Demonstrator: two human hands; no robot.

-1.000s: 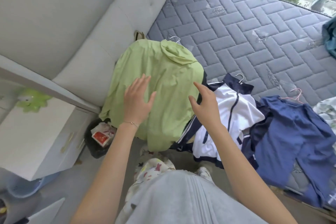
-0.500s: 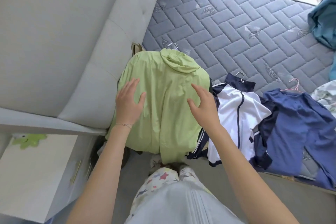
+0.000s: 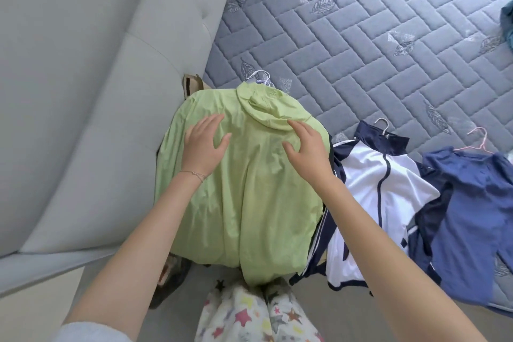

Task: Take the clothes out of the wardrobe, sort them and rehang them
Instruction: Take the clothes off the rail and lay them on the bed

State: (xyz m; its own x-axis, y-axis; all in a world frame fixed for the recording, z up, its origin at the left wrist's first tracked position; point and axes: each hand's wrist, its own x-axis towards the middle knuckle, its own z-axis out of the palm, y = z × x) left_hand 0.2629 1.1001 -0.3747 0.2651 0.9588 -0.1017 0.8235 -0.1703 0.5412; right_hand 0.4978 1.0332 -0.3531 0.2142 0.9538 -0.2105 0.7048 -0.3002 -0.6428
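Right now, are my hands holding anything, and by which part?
Nothing is held. The left hand and right hand lie open on the green jacket, near its hood; neither has a grip.

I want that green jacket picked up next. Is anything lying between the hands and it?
Nothing visible does. The left hand and right hand are spread open directly over the green jacket, and nothing lies on top of it.
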